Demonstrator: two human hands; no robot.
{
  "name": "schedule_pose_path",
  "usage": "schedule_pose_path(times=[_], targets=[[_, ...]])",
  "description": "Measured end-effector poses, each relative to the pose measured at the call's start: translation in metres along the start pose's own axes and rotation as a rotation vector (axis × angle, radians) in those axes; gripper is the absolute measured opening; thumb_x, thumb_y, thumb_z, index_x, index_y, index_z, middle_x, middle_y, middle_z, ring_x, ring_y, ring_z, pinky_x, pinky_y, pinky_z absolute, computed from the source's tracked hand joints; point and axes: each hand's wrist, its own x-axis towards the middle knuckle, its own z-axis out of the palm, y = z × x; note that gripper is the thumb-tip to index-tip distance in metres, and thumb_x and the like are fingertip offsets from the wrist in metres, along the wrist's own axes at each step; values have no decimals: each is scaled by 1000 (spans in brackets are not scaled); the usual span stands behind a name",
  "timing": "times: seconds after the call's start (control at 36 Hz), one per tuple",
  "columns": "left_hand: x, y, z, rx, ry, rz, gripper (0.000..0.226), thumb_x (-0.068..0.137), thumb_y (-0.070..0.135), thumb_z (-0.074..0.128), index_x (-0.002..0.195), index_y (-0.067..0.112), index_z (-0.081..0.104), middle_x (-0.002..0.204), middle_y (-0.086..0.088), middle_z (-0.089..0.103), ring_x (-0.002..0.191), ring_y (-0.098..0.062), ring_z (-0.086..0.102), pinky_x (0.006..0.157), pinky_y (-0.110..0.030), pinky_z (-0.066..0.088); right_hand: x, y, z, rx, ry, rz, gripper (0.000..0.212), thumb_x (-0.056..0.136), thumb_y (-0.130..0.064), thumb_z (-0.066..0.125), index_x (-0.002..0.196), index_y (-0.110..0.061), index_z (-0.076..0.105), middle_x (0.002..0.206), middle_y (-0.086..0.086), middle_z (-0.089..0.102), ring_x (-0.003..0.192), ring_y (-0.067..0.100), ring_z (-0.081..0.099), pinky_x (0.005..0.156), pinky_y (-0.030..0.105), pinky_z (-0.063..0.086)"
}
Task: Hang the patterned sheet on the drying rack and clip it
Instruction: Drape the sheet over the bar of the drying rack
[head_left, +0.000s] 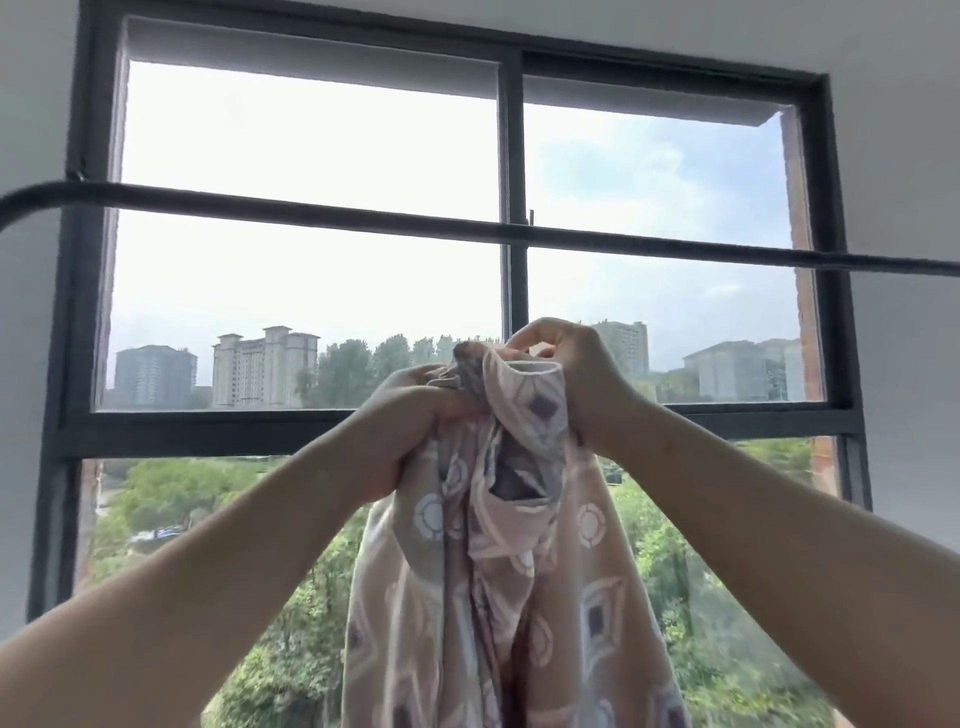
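**Up high, both hands grip the bunched sheet below the rack bar**

Here the patterned sheet (493, 597) is gathered into a thick bundle in the middle of the view, pink-beige with white rings and purple diamonds. It hangs from the two raised hands down past the bottom edge of the picture.

The left hand (410, 431) has its fingers curled tightly round a wad of the cloth. The right hand (571, 374), a little higher and just beside it, is curled too, with its fingertips pinching the folded top hem.

The dark bar of the drying rack (311, 208) runs across from left to right above the hands and bends downward at its left end. The sheet is apart from the bar and does not touch it.

Farther off stands a window with a dark frame (511, 156). Beyond the glass are pale tower blocks (265, 366) and green trees (171, 493) under a bright sky.
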Motion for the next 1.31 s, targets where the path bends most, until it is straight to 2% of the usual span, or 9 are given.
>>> schedule_pose_path(times=[0.31, 0.42, 0.56, 0.61, 0.72, 0.83, 1.0, 1.17, 1.31], targets=[[7, -4, -27, -111, 377, 86, 9, 73, 1, 68, 81, 6, 67, 67, -7, 69, 55, -19, 65, 55, -28, 57, -45, 61, -42, -300, -735, 545, 10, 87, -22, 60, 96, -19, 64, 96, -5, 67, 90, 10, 61, 84, 30, 47], [4, -2, -39, -77, 379, 80, 10, 72, 3, 69, 81, 7, 65, 67, -6, 69, 55, -18, 65, 56, -27, 57, -41, 72, -54, -456, -404, 400, 21, 88, -29, 61, 83, -8, 63, 86, 10, 67, 78, 18, 58, 76, 29, 48], [-1, 6, -48, -95, 414, 222, 7, 73, 4, 68, 78, 9, 66, 63, -5, 69, 55, -19, 66, 53, -27, 57, -17, 31, -46, -91, 361, -114, 19, 89, -20, 61, 73, -13, 54, 65, 2, 54, 57, 19, 51, 55, 28, 45], [-3, 2, -44, -81, 422, 224, 5, 75, 6, 68, 76, 10, 66, 62, -4, 69, 58, -20, 66, 55, -27, 56, -18, 25, -40, -319, 444, -349, 11, 92, -19, 57, 81, -18, 55, 67, -7, 57, 54, 10, 52, 50, 16, 45], [-7, -15, -43, 295, 370, 40, 7, 77, 3, 70, 81, 3, 63, 73, -12, 65, 61, -21, 62, 54, -24, 52, -22, 59, -43, -1039, 7, -167, 7, 89, -15, 57, 92, -18, 63, 88, 2, 68, 79, 19, 63, 64, 26, 49], [-13, -10, -41, 90, 320, 66, 19, 74, 1, 68, 89, 10, 59, 74, -8, 66, 53, -16, 64, 45, -21, 53, -18, 43, -45, -646, 270, -276, 6, 89, -9, 59, 89, -15, 62, 78, -7, 61, 60, 1, 53, 47, 3, 39], [-9, 0, -7, 83, -270, -148, 43, 46, 1, 73, 88, 9, 66, 80, -12, 72, 66, -25, 69, 59, -31, 58, -12, 15, -11, -403, -111, -301, 9, 83, 1, 63, 91, 2, 66, 57, -23, 53, 47, -15, 50, 53, 4, 38], [4, -14, 1, 148, -141, -89, 15, 51, 3, 70, 61, 13, 72, 72, -10, 71, 64, -23, 68, 62, -28, 55, -15, 18, -5, -234, -112, -217, 6, 82, -13, 67, 81, -17, 62, 63, -5, 50, 51, -1, 43, 53, 14, 37], [11, -19, -13, 103, 14, -91, 55, 38, 11, 76, 93, 4, 71, 100, -23, 68, 94, -40, 66, 89, -51, 51, -26, 37, -20, -144, -292, 216, 22, 88, -33, 59, 91, -13, 50, 82, 2, 59, 66, 11, 57, 60, 22, 50]])
